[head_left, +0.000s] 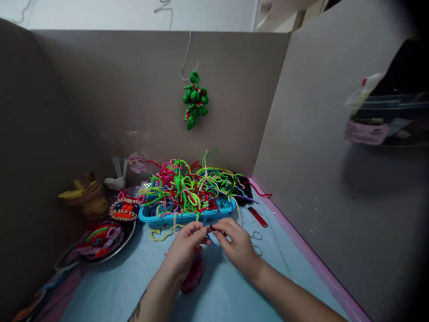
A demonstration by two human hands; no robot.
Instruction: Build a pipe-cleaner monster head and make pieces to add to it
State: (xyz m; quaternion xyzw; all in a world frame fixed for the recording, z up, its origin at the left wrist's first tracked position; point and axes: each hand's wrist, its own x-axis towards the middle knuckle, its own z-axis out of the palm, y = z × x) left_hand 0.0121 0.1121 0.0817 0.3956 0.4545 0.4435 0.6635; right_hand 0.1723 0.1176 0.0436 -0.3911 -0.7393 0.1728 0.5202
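My left hand [184,252] and my right hand [236,243] meet just in front of a blue tray [187,217]. Both pinch a thin blue pipe cleaner [210,237] between their fingertips. A small dark bit shows at my right fingertips; I cannot make out what it is. The tray is heaped with tangled pipe cleaners [191,188] in green, red, yellow and pink. Under my left wrist a dark red fuzzy piece [192,277] lies on the light blue table [134,281].
A green pipe-cleaner figure [195,100] hangs on a wire from the brown partition. At the left are a round plate of coloured pieces [100,241], a striped fuzzy craft [124,209] and a yellow-brown object [85,197]. A red tool [257,217] lies right of the tray.
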